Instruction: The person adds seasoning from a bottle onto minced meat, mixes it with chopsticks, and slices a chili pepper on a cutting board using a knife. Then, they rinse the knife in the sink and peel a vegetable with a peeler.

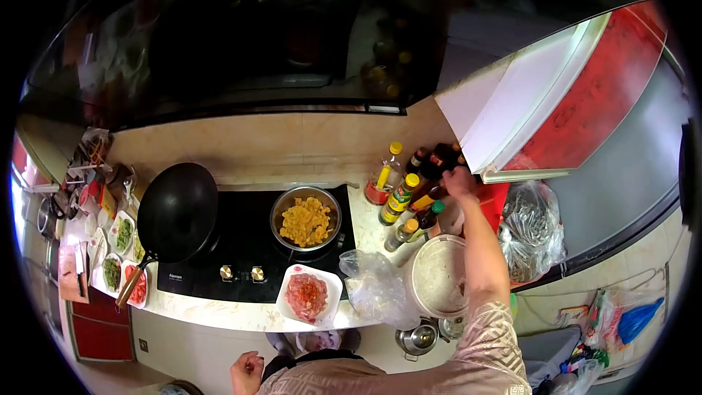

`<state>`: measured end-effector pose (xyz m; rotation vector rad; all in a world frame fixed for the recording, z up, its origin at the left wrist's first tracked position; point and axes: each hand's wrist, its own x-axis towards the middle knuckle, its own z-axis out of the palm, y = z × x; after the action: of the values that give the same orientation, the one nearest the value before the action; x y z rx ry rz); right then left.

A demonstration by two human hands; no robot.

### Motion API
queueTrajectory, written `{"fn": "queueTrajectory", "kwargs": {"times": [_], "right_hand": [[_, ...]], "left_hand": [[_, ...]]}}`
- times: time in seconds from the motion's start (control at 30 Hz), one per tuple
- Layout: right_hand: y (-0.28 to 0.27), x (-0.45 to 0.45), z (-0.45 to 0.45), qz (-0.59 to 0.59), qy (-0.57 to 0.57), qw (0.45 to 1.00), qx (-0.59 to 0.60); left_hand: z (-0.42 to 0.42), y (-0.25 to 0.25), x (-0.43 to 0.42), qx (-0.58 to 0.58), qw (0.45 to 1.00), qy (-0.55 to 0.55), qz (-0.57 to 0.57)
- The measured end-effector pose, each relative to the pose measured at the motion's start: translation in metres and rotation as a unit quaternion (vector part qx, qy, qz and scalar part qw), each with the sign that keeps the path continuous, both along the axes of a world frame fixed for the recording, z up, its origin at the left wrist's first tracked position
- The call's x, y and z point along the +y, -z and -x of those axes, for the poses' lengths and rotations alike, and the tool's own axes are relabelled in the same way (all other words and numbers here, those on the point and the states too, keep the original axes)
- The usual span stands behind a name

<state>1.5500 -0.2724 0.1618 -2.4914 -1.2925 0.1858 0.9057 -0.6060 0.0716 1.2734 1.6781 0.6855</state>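
Black glass makes the stove (197,278), set into a pale counter. On its left side sits a dark wok (178,208), its wooden handle (131,285) angled toward the front, probably for easy grasping. A metal pan of yellow food (306,221) sits on the right side. Near the front edge, close to the person's body, a white plate (333,287) carries raw-looking meat (306,297) with red topping. Seasoning bottles (399,200) crowd the back corner, right of the stove, likely to keep them within arm's reach of the heat yet out of the way.

The right hand (458,181) stretches to the rear of that cluster, beside the dark bottles (442,156). Its fingers look bent; whether they pinch a bottle or only touch one, I cannot tell. The left hand (247,373) hangs low beside the body, fingers partly curled, with nothing visible in it.
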Motion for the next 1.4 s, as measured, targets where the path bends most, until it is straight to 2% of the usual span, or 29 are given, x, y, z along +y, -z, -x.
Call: {"fn": "queueTrajectory", "kwargs": {"times": [0.07,0.1,0.17,0.2,0.23,0.27,0.3,0.33,0.4,0.47,0.5,0.53,0.6,0.63,0.67,0.7,0.73,0.77,0.8,0.83,0.87,0.93,1.0,1.07,1.2,1.23,1.4], "right_hand": [[-0.003,-0.017,-0.026,-0.115,-0.013,0.993,-0.022],[-0.009,-0.028,-0.039,-0.147,-0.021,0.985,-0.083],[-0.022,-0.050,-0.063,-0.207,-0.023,0.955,-0.212],[-0.035,-0.067,-0.057,-0.274,0.008,0.942,-0.193],[-0.050,-0.085,-0.049,-0.344,0.035,0.922,-0.174],[-0.051,-0.095,-0.049,-0.384,0.105,0.915,-0.070],[-0.050,-0.104,-0.051,-0.476,0.096,0.873,-0.050],[-0.068,-0.127,-0.036,-0.458,0.094,0.884,0.015],[-0.073,-0.159,-0.027,-0.476,0.109,0.869,0.083],[-0.093,-0.194,0.013,-0.493,0.097,0.848,0.168],[-0.104,-0.209,0.035,-0.487,0.075,0.854,0.167],[-0.112,-0.222,0.057,-0.479,0.049,0.860,0.170],[-0.115,-0.238,0.087,-0.454,0.012,0.867,0.203],[-0.118,-0.242,0.111,-0.425,-0.004,0.872,0.242],[-0.117,-0.245,0.139,-0.398,-0.015,0.874,0.277],[-0.102,-0.247,0.151,-0.379,-0.079,0.874,0.294],[-0.107,-0.251,0.187,-0.302,-0.082,0.893,0.324],[-0.104,-0.254,0.213,-0.239,-0.138,0.911,0.308],[-0.089,-0.257,0.238,-0.222,-0.195,0.901,0.317],[-0.080,-0.260,0.263,-0.167,-0.184,0.891,0.381],[-0.081,-0.259,0.293,-0.159,-0.251,0.870,0.394],[-0.061,-0.264,0.317,-0.070,-0.269,0.896,0.345],[-0.038,-0.268,0.331,0.005,-0.322,0.885,0.337],[-0.020,-0.272,0.348,-0.027,-0.360,0.879,0.313],[-0.015,-0.256,0.351,-0.073,-0.499,0.805,0.313],[-0.019,-0.250,0.347,-0.044,-0.520,0.791,0.320],[-0.030,-0.231,0.343,-0.065,-0.567,0.753,0.327]], "left_hand": [[-0.003,0.002,0.003,-0.027,0.999,0.008,0.034],[-0.005,0.004,0.005,-0.040,0.998,0.013,0.050],[0.030,0.109,-0.005,0.077,0.986,0.106,-0.102],[0.047,0.159,-0.009,0.140,0.964,0.135,-0.181],[0.028,0.122,0.005,0.113,0.974,0.131,-0.143],[0.005,0.075,0.022,0.087,0.983,0.124,-0.105],[-0.017,0.028,0.039,0.063,0.989,0.115,-0.068],[-0.020,0.029,0.046,0.055,0.986,0.133,-0.088],[-0.023,0.030,0.057,0.040,0.977,0.167,-0.127],[-0.041,-0.004,0.072,0.032,0.972,0.198,-0.122],[-0.053,-0.027,0.078,0.037,0.970,0.203,-0.126],[-0.058,-0.023,0.079,0.084,0.945,0.240,-0.204],[-0.096,-0.108,0.089,0.057,0.961,0.221,-0.155],[-0.105,-0.113,0.093,0.049,0.938,0.251,-0.233],[-0.117,-0.115,0.098,0.028,0.894,0.270,-0.356],[-0.123,-0.125,0.099,0.040,0.878,0.303,-0.369],[-0.133,-0.126,0.098,0.059,0.870,0.322,-0.369],[-0.137,-0.130,0.099,0.103,0.858,0.321,-0.389],[-0.138,-0.133,0.100,0.145,0.843,0.320,-0.408],[-0.135,-0.125,0.103,0.149,0.850,0.314,-0.396],[-0.128,-0.114,0.100,0.143,0.868,0.318,-0.355],[-0.102,-0.087,0.090,0.132,0.895,0.328,-0.271],[-0.081,-0.069,0.082,0.069,0.914,0.312,-0.251],[-0.064,-0.051,0.072,0.050,0.920,0.314,-0.227],[-0.043,-0.043,0.070,0.030,0.932,0.325,-0.157],[-0.040,-0.045,0.070,0.016,0.937,0.318,-0.141],[-0.028,-0.046,0.078,-0.019,0.932,0.339,-0.125]]}}
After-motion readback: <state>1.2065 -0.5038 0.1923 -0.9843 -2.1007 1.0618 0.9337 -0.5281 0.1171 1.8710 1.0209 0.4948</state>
